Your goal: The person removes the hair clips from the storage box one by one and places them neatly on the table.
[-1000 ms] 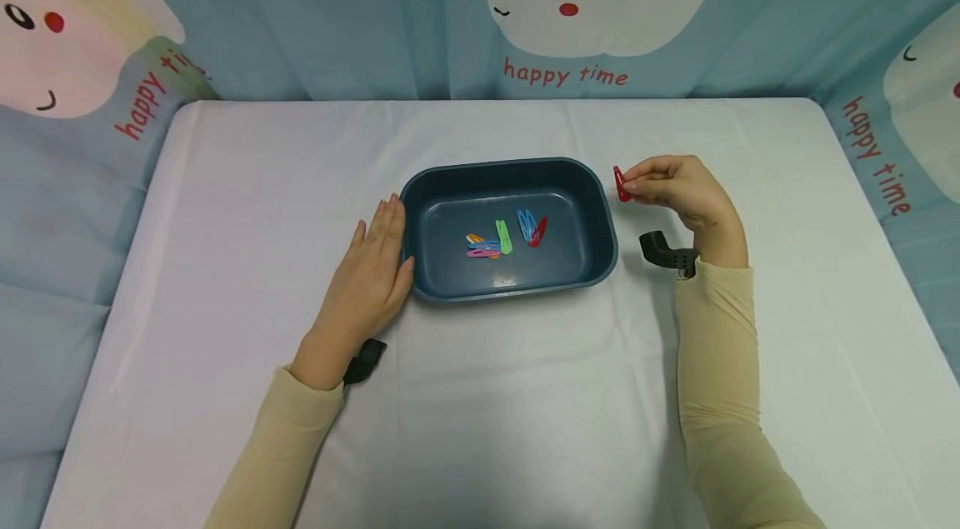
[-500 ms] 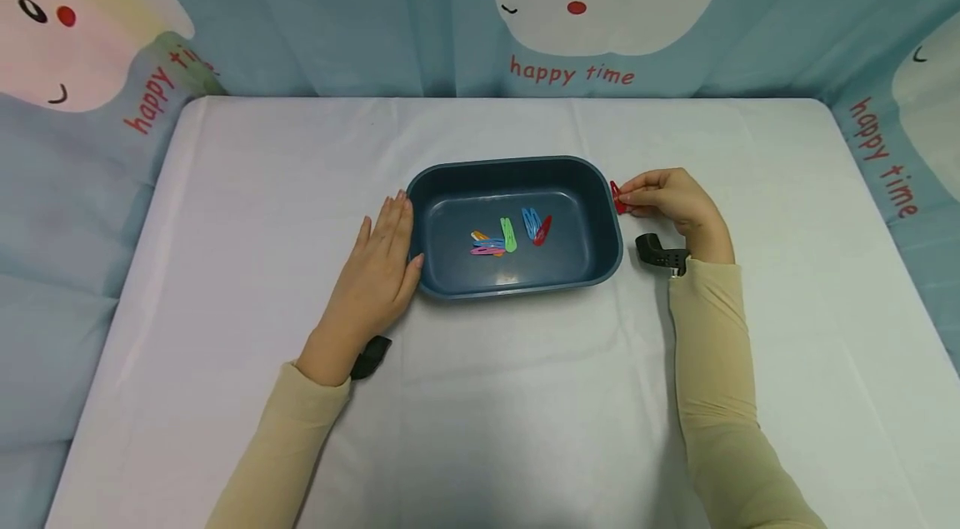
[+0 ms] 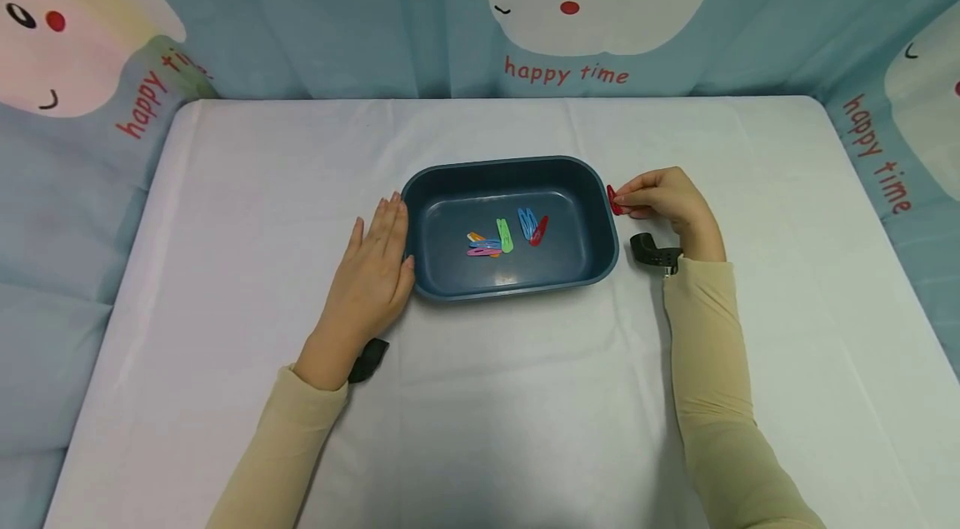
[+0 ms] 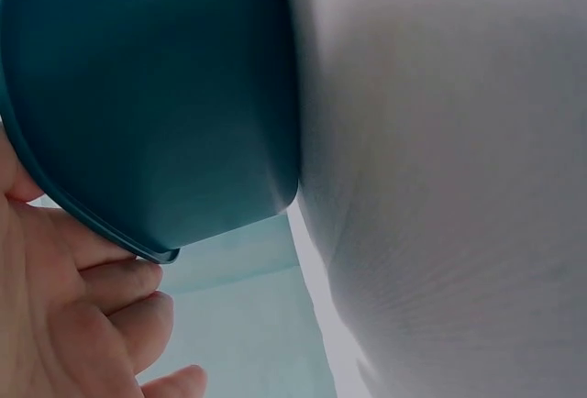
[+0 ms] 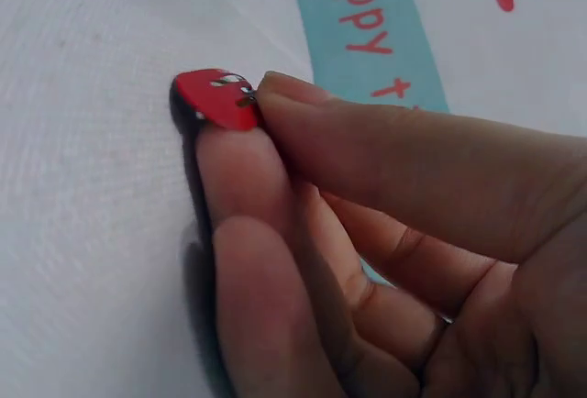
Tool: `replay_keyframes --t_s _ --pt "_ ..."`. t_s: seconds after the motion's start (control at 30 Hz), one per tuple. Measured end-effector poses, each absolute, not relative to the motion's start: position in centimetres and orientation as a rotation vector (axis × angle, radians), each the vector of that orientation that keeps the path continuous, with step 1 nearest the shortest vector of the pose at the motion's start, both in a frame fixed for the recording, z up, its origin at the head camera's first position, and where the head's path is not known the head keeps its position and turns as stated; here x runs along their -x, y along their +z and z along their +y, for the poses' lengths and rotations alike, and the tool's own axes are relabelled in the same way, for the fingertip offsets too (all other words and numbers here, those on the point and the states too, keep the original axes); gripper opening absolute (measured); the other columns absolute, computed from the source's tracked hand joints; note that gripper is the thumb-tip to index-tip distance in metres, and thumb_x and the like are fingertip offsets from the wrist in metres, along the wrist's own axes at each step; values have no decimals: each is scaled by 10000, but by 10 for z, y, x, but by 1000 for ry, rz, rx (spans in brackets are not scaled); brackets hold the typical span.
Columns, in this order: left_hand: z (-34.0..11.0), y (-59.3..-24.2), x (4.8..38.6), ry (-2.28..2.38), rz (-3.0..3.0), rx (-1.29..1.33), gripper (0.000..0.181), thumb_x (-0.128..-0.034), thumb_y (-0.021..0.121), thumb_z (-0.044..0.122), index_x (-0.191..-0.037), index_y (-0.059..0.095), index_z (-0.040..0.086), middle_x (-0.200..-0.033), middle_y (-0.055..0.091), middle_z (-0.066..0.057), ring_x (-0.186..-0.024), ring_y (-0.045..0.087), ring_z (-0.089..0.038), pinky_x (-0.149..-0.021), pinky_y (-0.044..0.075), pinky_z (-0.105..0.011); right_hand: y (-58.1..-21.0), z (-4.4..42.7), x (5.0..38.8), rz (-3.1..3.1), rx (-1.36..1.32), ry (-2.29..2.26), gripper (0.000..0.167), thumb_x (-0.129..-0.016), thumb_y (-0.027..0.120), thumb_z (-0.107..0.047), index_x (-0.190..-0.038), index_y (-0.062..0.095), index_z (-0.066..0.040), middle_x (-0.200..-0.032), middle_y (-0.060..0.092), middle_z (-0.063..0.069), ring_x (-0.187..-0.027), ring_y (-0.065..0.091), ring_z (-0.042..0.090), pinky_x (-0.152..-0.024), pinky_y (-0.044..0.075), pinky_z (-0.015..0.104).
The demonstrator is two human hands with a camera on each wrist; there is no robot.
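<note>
My right hand (image 3: pixel 670 200) pinches a red hair clip (image 3: pixel 614 200) between thumb and fingers, just outside the right rim of a dark blue basin (image 3: pixel 517 292). Up close in the right wrist view, the red hair clip (image 5: pixel 215 98) sticks out past the fingertips. My left hand (image 3: pixel 367 275) lies with straight fingers against the basin's left side. In the left wrist view its fingers touch the rim of the basin (image 4: pixel 165 105). Inside the basin lie a green hair clip (image 3: pixel 504 236), blue clips (image 3: pixel 527 224), a red one (image 3: pixel 538 232) and a small pile of pink, blue and orange clips (image 3: pixel 483 247).
A white cloth (image 3: pixel 480 396) covers the table under the basin. Blue curtain (image 3: pixel 337 12) with cartoon whales and lettering hangs behind and at both sides. A black wrist mount (image 3: pixel 654 252) juts from the right wrist, another (image 3: pixel 369 360) from the left.
My right hand has come left and slightly nearer with the red hair clip, up to the basin's right rim. The left hand and the clips inside the basin stay put.
</note>
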State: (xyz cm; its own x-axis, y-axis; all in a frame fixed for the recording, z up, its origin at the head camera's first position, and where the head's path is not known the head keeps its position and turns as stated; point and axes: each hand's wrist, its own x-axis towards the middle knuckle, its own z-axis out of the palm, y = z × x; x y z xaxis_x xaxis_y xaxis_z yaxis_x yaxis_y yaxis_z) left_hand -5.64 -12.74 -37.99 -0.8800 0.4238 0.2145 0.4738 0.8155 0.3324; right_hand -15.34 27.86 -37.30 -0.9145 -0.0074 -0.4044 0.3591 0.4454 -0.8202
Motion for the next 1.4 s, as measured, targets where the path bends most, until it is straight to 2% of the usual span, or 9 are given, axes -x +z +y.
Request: replay_keyframes --t_s 0.3,0.6,1.03,1.4 --pt "-127 -380 55 -566 -2859 697 601 -953 387 181 -1463 203 -78 -1543 168 -174 -1426 137 -270 -1118 98 -494 -371 276 152 2404 -318 -1398 114 -824 713 -61 -854 719 48 -662 668 -21 -582 611 74 -575 521 215" --pt "-126 -381 57 -588 -2855 709 602 -961 390 179 -1466 186 -77 -1546 150 -177 -1428 119 -268 -1119 104 -490 -370 277 152 2406 -296 -1373 195 -818 714 -45 -925 694 117 -641 666 -32 -579 616 61 -575 521 212" --pt "-123 -380 57 -597 -2882 674 601 -961 393 177 -1463 190 -83 -1545 147 -180 -1427 121 -268 -1112 118 -505 -371 281 153 2373 -324 -1371 70 -809 731 -72 -804 731 -3 -657 672 -19 -587 624 74 -589 524 213" --pt "-119 -380 54 -638 -2897 602 598 -964 378 197 -1453 203 -98 -1536 165 -200 -1423 136 -281 -1095 149 -541 -369 283 152 2351 -300 -1374 98 -819 733 -118 -827 734 -21 -691 680 -35 -617 630 58 -624 524 207"
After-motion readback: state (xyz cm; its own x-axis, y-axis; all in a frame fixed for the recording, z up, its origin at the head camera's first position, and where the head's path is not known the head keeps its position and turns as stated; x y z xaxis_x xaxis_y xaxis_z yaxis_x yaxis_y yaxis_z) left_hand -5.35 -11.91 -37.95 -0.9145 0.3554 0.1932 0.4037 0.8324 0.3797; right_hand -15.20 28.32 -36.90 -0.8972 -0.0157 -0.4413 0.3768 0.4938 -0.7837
